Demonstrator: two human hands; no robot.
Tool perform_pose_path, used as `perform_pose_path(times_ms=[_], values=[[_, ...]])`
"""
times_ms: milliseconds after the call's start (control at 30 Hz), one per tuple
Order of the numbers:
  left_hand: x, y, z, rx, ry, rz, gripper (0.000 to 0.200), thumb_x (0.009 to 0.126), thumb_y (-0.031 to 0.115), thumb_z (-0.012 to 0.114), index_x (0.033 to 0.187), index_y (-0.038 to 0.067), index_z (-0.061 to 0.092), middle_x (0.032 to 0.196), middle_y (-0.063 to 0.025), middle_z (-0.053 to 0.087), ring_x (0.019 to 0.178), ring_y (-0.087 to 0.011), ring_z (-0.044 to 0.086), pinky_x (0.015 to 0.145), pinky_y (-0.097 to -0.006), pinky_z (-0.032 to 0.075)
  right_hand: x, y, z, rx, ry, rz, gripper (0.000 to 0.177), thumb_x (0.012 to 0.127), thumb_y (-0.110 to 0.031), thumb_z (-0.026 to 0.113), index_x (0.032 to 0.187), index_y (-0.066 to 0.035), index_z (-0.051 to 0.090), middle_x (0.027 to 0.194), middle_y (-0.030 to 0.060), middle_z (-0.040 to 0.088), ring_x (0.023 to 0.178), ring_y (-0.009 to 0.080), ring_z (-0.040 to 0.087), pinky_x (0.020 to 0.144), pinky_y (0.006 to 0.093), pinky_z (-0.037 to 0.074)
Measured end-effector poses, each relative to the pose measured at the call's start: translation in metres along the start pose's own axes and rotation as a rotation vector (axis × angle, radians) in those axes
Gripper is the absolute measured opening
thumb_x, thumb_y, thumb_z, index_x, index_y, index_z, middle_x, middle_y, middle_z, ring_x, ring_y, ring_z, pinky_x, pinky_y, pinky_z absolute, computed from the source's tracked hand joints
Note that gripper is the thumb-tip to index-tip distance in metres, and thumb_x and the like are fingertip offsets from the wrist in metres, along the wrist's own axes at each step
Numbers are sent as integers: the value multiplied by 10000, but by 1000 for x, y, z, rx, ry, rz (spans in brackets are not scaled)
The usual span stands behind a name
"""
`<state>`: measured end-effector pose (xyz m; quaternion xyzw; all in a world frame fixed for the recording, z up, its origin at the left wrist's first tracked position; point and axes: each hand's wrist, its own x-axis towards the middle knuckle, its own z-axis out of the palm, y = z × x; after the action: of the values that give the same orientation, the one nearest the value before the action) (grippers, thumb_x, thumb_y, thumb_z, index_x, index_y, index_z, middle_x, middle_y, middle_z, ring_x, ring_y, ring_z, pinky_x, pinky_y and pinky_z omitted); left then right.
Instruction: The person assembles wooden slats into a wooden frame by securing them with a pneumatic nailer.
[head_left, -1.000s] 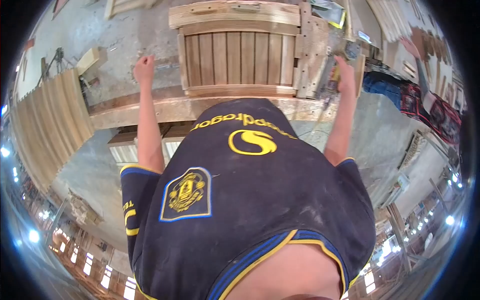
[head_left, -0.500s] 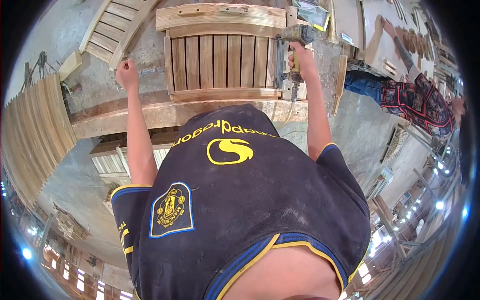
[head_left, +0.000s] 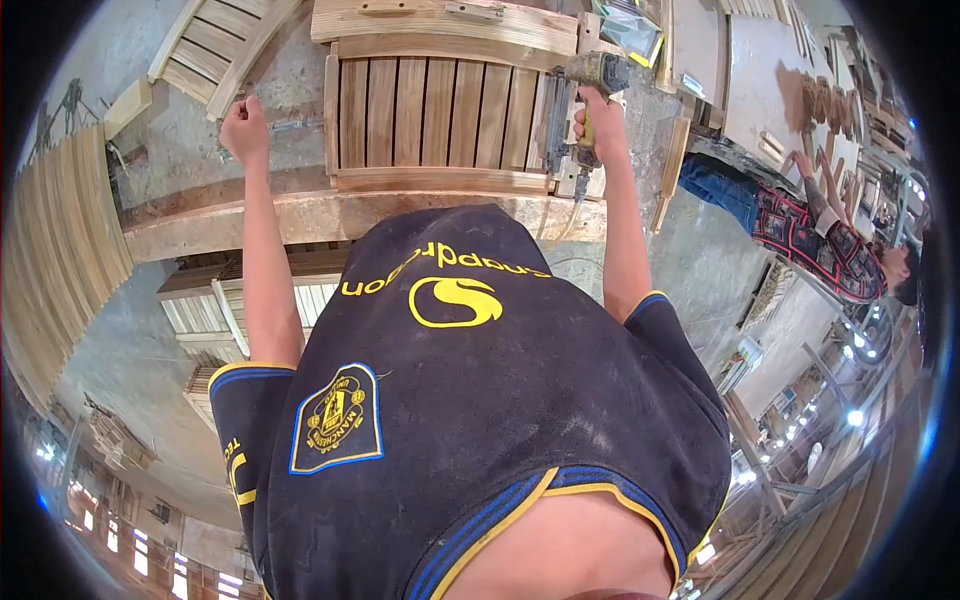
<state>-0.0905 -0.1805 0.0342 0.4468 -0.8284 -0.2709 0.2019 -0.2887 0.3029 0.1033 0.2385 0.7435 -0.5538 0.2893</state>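
The slatted wooden panel [head_left: 441,110] lies flat on the tabletop [head_left: 295,85]; at its right end the right hand [head_left: 598,128] grips the handle of a power tool [head_left: 588,135], seemingly an air nailer; the left hand [head_left: 242,130], apart from the right, is curled into a loose fist to the panel's left, its contents hidden; good handling would mean keeping the tool square to the panel, the wrist firm, the left hand well clear of the nose and the hose [head_left: 572,215] slack; the panel's straight, striped slats are parted by thin dark gaps; its far rail [head_left: 450,27] is thick, pale and gently bowed; the grey tabletop looks scuffed.
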Motion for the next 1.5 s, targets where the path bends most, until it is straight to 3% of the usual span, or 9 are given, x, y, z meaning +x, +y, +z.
perform_pose_path(times_ms=[133,333,433,633,833,900,1000,1233,1500], values=[[-2,6,-2,4,-5,-37,321,799,331,583,777,24,672,648,-101,640,609,-245,613,631,-353,473,-5,-7,9,-35,3,5,235,837,-294,608,825,-72,532,550,32,484,403,143,461,376,303,362],[2,3,-2,35,-48,-31,309,795,332,587,809,39,682,673,-93,651,629,-254,623,648,-350,475,-13,-16,53,160,-141,-38,163,840,-199,603,797,-48,560,540,22,454,396,128,421,358,279,331],[4,-2,0,11,-82,-23,301,791,333,593,820,48,684,680,-89,652,638,-252,625,651,-349,475,-16,-17,64,-10,-219,-49,219,838,-272,623,845,-71,538,545,31,460,402,147,428,395,288,337],[-1,8,-5,-42,-61,-50,292,794,333,593,825,57,684,700,-102,661,653,-255,638,654,-342,479,-21,-12,76,-24,-152,-101,210,839,-251,614,848,-56,536,548,30,456,404,138,408,385,279,327],[7,10,-9,130,-284,-84,386,781,434,590,939,100,702,866,-81,694,841,-277,656,751,-375,494,-33,-30,100,68,-216,-29,219,836,-250,615,843,-47,534,540,28,444,399,133,404,381,281,335],[12,12,-9,284,-451,-33,433,776,484,586,990,125,700,929,-68,694,920,-282,644,801,-387,491,-31,-35,114,30,-280,-3,228,829,-258,627,838,-52,532,545,28,450,406,132,416,382,280,335],[18,1,-3,281,-483,-11,449,779,506,577,998,133,701,923,-71,697,922,-288,646,807,-393,494,-29,-38,138,-21,-375,-35,249,821,-269,643,866,-61,514,560,27,461,420,127,431,385,271,336],[9,-9,0,85,-347,-56,429,791,491,555,974,134,707,921,-74,697,908,-293,650,786,-410,501,-28,-40,170,-190,-456,-45,272,816,-271,658,892,-66,495,572,8,450,438,116,435,398,261,354],[8,-4,-3,130,-285,90,387,833,451,543,891,97,689,755,-82,674,750,-267,646,692,-364,482,-44,-55,211,-118,-427,-157,191,833,-222,620,837,-41,558,565,30,485,403,118,430,377,284,355]])
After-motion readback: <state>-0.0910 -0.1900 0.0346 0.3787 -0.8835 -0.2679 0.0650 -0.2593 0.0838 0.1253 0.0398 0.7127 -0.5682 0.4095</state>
